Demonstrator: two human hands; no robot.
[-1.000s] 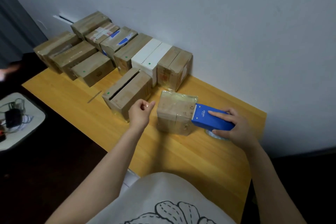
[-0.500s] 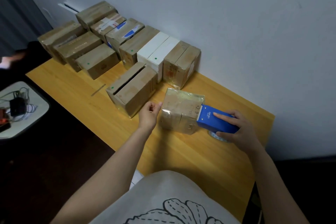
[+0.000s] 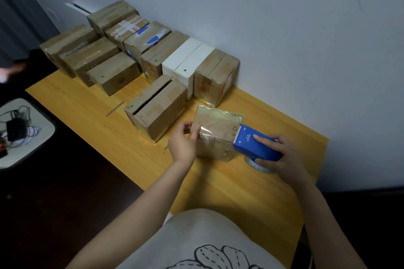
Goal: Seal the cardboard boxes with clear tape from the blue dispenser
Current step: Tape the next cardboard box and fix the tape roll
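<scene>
Head view: small cardboard box (image 3: 216, 135) is standing toward the table's (image 3: 218, 185) right end, about midway between near and far edges. Clear tape (image 3: 209, 134) is running across its front face to the blue dispenser (image 3: 255, 146), whose toothed edge is touching the box's right corner.

Left hand (image 3: 182, 144) is pinching the tape's free end against the box's left edge, thumb and fingers curled. Right hand (image 3: 282, 157) is gripping the dispenser, index finger straight along its top.

Risks, as judged:
- The box is looking light, so the dispenser's pull may be dragging or tipping it rightward.
- If the pinch slips, the tape end lifts and wrinkles.
- A tilted dispenser lays the strip skewed.
- The open-slotted box (image 3: 157, 107) is sitting just beside the left hand and may get nudged.
</scene>
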